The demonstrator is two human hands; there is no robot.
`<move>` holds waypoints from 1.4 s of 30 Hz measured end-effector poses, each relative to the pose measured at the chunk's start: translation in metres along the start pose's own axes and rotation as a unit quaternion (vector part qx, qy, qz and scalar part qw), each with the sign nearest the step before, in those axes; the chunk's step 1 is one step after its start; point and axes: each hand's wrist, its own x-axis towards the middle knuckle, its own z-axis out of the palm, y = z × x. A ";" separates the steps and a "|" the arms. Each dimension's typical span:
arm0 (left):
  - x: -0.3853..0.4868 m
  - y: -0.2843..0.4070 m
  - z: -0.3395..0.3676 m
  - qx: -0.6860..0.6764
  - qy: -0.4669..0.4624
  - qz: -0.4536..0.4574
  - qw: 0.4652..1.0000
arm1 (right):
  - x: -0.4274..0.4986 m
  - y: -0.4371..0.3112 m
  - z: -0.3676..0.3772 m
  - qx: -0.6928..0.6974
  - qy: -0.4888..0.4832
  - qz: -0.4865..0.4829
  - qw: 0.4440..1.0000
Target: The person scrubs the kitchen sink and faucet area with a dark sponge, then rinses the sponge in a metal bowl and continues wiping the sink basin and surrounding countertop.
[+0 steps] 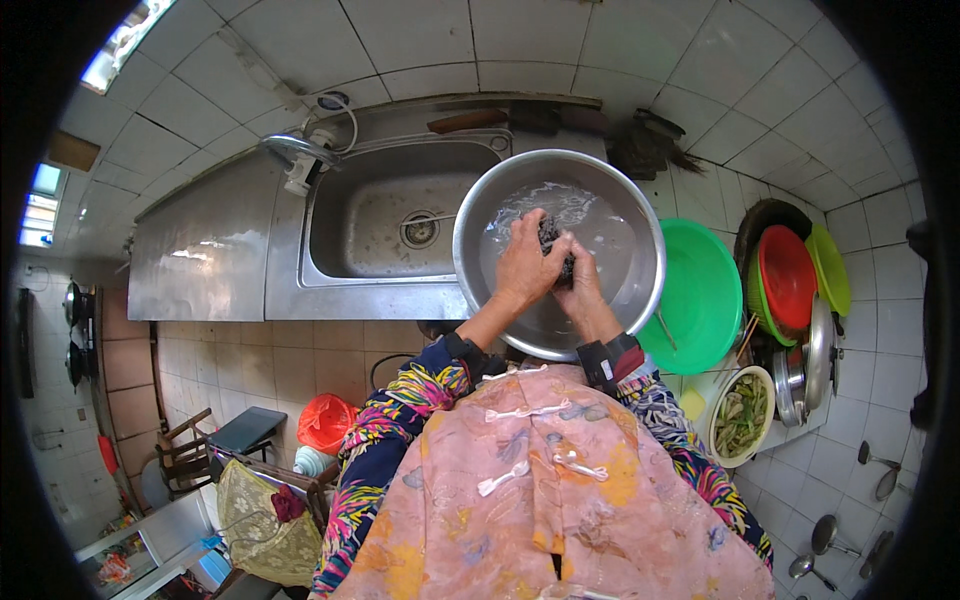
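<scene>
A large metal basin [480, 195] holds water and stands at the sink's right end. Over the water, my left hand [525, 259] and my right hand [583, 279] meet around a dark, crumpled mass [561, 251], its material not clear. Both hands press on it from opposite sides, and much of it is hidden by fingers. The stainless steel sink [367, 217] lies to the left, with a thin light rod or tube running from its drain towards the basin. A curved metal tap [300, 146] stands at the sink's back left corner.
A green plastic basin [701, 292] adjoins the metal basin on the right. Beyond it are a red bowl [787, 266], metal lids and a bowl of green vegetables [742, 420]. A brush-like dark object [649, 146] lies by the tiled wall. A red plastic bag [326, 424] is low at left.
</scene>
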 end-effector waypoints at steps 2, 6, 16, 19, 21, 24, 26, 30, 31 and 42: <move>-0.006 0.004 0.002 0.043 -0.047 0.018 0.998 | 0.005 0.003 0.002 -0.007 -0.001 -0.055 0.998; -0.011 0.010 0.007 0.070 -0.032 0.034 0.996 | 0.004 0.001 0.008 -0.062 0.020 -0.109 0.992; -0.006 -0.007 0.015 0.043 0.004 -0.040 0.998 | -0.010 -0.010 0.017 -0.338 -0.002 -0.300 0.892; 0.002 -0.024 0.017 0.017 -0.003 -0.050 0.999 | 0.000 -0.014 0.006 -0.472 -0.048 -0.355 0.805; 0.009 -0.039 0.008 -0.029 -0.049 -0.080 0.995 | 0.013 -0.020 -0.001 -0.577 -0.120 -0.390 0.707; 0.008 -0.051 -0.004 0.008 -0.055 -0.111 0.992 | 0.028 -0.041 -0.015 -0.677 -0.134 -0.278 0.668; 0.010 -0.054 -0.012 0.036 -0.065 -0.136 0.988 | 0.040 -0.056 -0.016 -0.712 -0.117 -0.145 0.677; 0.014 -0.055 -0.017 0.043 -0.056 -0.156 0.985 | 0.055 -0.065 -0.008 -0.762 -0.032 -0.264 0.590; 0.015 -0.057 -0.017 0.050 -0.072 -0.170 0.982 | 0.055 -0.061 -0.006 -0.778 -0.048 -0.272 0.564; 0.006 -0.050 -0.010 0.156 -0.094 -0.039 0.982 | 0.025 -0.041 -0.028 -0.887 -0.097 -0.233 0.387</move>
